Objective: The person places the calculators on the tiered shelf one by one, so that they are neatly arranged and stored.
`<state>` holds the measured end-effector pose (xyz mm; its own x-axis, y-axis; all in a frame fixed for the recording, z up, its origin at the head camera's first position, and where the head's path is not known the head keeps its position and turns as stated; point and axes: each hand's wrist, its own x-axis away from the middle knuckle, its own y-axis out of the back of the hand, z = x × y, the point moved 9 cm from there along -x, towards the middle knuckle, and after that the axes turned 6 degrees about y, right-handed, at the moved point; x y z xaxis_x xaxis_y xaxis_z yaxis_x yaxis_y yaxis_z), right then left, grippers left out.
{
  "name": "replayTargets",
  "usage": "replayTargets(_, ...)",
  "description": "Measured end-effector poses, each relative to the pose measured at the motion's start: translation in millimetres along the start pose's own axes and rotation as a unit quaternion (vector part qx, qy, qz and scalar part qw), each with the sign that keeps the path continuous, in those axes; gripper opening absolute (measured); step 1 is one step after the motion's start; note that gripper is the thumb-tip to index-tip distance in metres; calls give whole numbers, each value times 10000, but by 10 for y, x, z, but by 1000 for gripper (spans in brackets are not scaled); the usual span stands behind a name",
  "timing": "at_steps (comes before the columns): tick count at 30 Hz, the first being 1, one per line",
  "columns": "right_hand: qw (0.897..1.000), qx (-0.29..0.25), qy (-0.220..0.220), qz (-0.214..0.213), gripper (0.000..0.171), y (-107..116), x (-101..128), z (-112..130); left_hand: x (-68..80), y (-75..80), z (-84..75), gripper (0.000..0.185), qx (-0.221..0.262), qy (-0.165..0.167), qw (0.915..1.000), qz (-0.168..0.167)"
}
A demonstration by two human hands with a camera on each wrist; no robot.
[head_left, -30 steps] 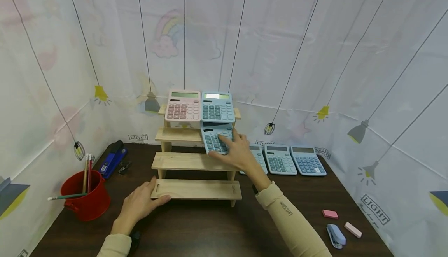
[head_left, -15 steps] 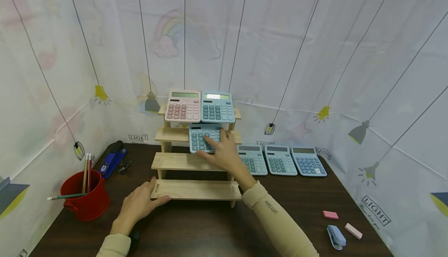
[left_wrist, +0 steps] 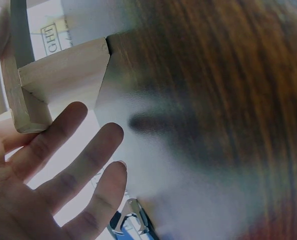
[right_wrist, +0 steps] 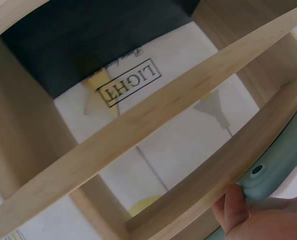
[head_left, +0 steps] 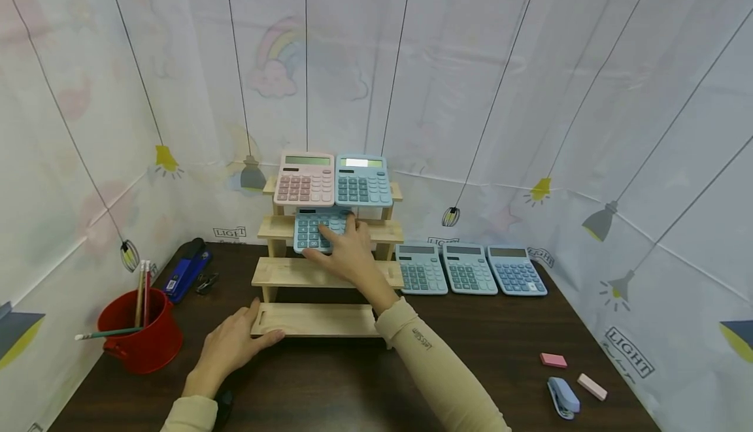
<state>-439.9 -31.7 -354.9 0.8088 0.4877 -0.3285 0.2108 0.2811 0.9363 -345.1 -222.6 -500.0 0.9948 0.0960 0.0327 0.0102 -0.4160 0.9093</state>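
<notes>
A light-blue calculator (head_left: 308,229) is in my right hand (head_left: 350,255), which grips its right side and lower edge at the second tier from the top of the wooden stand (head_left: 329,272). The fingers lie over part of its keys. In the right wrist view, the calculator's rounded end (right_wrist: 276,167) meets a thin wooden board. My left hand (head_left: 229,347) touches the left end of the lowest step, thumb at the front, its other fingers extended in the left wrist view. On the top tier, a pink calculator (head_left: 304,179) leans beside a blue calculator (head_left: 362,181).
Three bluish calculators (head_left: 468,268) stand in a row right of the stand. A red bucket (head_left: 141,331) with pencils and a blue stapler (head_left: 187,271) are on the left. Two erasers (head_left: 553,360) and a small light-blue stapler (head_left: 563,398) lie at the right of the dark table (head_left: 459,347).
My right hand has moved the calculator leftward along the stand, from below the blue one to below the pink one, and its tilt has straightened. My left hand stays at the stand.
</notes>
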Motion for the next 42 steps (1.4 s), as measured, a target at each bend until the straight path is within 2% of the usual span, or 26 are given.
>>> replayTargets(10,9998,158,-55,49,71,-119,-177,277,-3,-23,25,110,32,8,10000,20)
replayTargets(16,9997,179,-183,52,72,-157,-247,341,-4,-14,23,109,53,-46,10000,-64)
replayTargets(33,9993,280,-264,-37,74,-146,-334,318,-3,-20,3,109,88,-58,9999,-71)
replayTargets(38,9996,53,-276,-68,74,-132,-288,245,-12,-10,-27,110,93,-99,9999,-45)
replayTargets(42,9994,-240,-147,-189,74,-114,-206,190,-3,-26,18,112,100,46,9999,41)
